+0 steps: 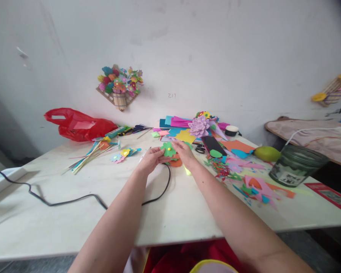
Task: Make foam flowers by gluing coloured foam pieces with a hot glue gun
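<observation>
Between my two hands is a green craft flower with a small yellow centre. The fingers of my left hand pinch its left edge. My right hand has its fingers closed at the flower's upper right edge. Just under the hands lies an orange cut-out piece, partly hidden. Left of my left hand are finished-looking flowers, among them a yellow flower. A pair of black scissors lies right of my right hand.
A black cord runs across the table to a white power strip. Thin sticks and a red bag lie left. Right are a phone, foam scraps and a dark green tub. Coloured sheets lie behind.
</observation>
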The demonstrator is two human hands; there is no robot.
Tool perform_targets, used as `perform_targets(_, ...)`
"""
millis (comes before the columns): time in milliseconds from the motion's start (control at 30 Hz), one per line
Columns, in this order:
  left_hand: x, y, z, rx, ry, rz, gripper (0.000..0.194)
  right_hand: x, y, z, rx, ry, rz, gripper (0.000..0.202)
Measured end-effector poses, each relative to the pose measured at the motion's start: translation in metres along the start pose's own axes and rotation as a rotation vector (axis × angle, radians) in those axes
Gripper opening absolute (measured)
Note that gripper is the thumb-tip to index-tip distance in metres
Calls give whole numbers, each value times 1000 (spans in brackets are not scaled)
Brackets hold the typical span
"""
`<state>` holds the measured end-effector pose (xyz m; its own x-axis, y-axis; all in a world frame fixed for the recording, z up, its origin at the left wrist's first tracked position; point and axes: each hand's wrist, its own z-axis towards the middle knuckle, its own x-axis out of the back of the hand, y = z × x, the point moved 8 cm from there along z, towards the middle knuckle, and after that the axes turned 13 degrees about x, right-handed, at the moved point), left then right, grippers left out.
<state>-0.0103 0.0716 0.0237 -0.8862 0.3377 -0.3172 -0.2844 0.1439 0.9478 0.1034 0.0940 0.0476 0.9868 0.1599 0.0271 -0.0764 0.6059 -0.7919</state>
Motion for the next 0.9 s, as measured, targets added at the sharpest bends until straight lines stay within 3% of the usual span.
perform_targets(233,-3,1,-1,1,15,102,22,-6,18,-8,-217,-57,107,34)
perform_targets(733,-3,-1,-3,23,54,96,27,0,16,-7,-201,9,102,38)
perform_targets(900,-3,0,-3,14,47,96,27,-4,14,-9,-222,-42,137,37)
